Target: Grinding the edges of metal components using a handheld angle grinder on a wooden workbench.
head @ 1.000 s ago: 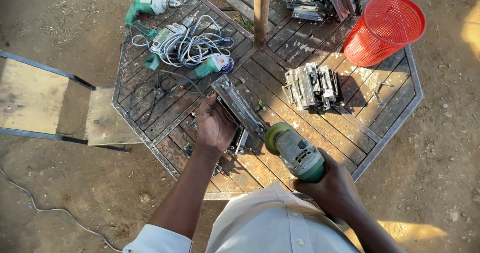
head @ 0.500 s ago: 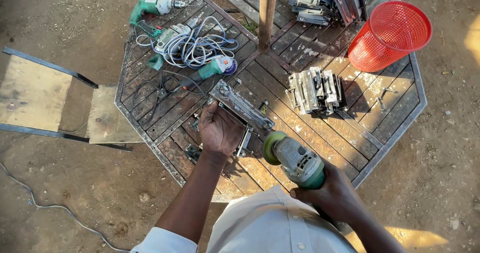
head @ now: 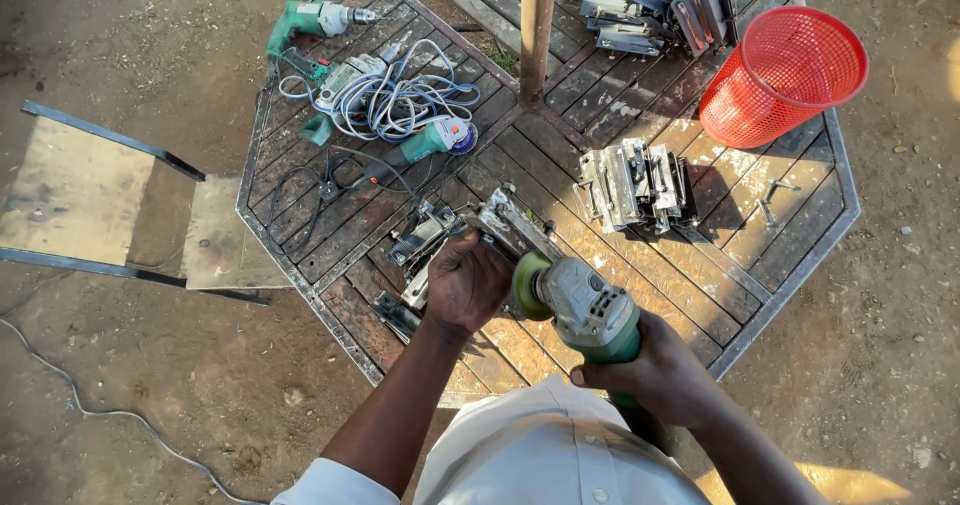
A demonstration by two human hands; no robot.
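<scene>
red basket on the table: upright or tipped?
Tipped. The red basket lies on its side on the table, open mouth facing right; nothing visible inside.

No packages, signs or screens in view; one small pale label patch on the grey body of the green angle grinder [head: 590, 310], low centre, its print too small to tell

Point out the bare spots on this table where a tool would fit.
Bare slats lie between the metal bracket stack and the table's right rim, below the red basket. The top left, with drill and cables, is crowded, as is the spot around the left hand.
</scene>
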